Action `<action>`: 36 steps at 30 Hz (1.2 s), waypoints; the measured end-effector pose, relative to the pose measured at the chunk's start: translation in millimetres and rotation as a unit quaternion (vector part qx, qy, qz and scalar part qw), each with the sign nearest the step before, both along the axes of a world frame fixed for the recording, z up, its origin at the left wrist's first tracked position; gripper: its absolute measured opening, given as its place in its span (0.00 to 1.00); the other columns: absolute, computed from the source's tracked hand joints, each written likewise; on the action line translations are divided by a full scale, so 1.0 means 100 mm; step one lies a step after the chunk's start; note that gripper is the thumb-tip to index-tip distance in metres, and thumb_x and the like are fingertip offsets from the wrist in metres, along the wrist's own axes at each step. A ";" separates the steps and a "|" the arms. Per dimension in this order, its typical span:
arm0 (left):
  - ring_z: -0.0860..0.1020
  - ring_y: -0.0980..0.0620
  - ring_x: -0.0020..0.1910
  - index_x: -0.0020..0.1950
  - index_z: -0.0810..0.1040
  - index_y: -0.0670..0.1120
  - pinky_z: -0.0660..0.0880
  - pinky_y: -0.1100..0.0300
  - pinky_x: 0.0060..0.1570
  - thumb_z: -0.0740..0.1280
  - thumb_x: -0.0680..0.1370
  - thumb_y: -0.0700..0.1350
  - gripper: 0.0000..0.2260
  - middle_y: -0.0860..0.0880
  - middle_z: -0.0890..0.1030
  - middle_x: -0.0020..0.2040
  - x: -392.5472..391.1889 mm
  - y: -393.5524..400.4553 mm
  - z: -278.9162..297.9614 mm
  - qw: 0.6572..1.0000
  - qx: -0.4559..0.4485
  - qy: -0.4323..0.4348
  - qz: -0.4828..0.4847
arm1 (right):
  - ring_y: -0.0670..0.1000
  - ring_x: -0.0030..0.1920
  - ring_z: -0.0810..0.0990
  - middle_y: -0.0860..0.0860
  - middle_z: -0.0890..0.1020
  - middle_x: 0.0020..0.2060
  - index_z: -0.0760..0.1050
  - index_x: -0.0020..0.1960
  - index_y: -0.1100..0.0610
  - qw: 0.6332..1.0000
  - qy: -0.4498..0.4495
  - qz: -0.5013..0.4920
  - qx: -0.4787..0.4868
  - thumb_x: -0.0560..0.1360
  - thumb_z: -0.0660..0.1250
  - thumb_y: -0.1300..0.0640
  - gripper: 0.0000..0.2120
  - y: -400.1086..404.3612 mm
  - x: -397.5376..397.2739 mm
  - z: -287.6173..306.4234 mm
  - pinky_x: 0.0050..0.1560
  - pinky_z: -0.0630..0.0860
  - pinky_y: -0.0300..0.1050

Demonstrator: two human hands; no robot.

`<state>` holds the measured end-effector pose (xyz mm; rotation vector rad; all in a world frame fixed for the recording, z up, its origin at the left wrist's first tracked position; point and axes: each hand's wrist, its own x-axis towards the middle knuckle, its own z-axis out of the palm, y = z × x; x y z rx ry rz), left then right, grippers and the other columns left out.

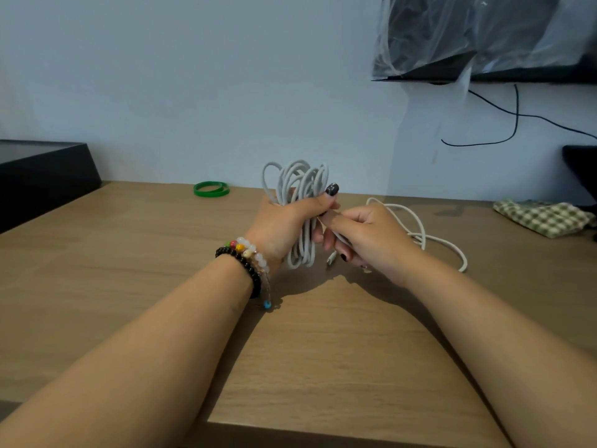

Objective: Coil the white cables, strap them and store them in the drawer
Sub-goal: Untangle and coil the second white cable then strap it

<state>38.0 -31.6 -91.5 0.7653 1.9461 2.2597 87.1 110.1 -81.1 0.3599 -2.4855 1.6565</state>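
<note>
Left hand [284, 224] wrapped around upright bundle of coiled white cable [298, 185], thumb pressed across the front of the loops. Loops stick out above the fist and hang below it, just over the light wooden tabletop [339, 344]. Beaded bracelets [247, 257] on left wrist: black, white, and a few coloured beads.

Right hand [365, 240] touching the left, fingers curled, pinching the loose white cable end [339, 236] right beside the bundle. White connector tip [330, 260] pokes out below the fingers, near the tabletop.

Second white cable, uncoiled [423, 234], lying loose on tabletop behind and right of right hand, trailing toward the right.

Green rubber bands [211, 189] flat on far side of tabletop, left of bundle, well apart from both hands.

Black box-like block [42, 176] at far left edge. Green-and-cream checked cloth [546, 218] at far right on tabletop. Dark screen wrapped in clear plastic film [484, 37] on wall top right, thin black wire [513, 124] hanging below it.

No drawer in view.
</note>
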 end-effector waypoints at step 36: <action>0.76 0.58 0.28 0.35 0.70 0.46 0.76 0.63 0.43 0.63 0.80 0.53 0.17 0.52 0.73 0.27 -0.04 -0.10 0.25 0.935 0.310 -0.172 -0.013 | 0.46 0.29 0.74 0.50 0.78 0.28 0.79 0.38 0.58 0.947 0.097 0.062 0.300 0.76 0.65 0.54 0.12 -0.27 0.06 -0.18 0.32 0.70 0.43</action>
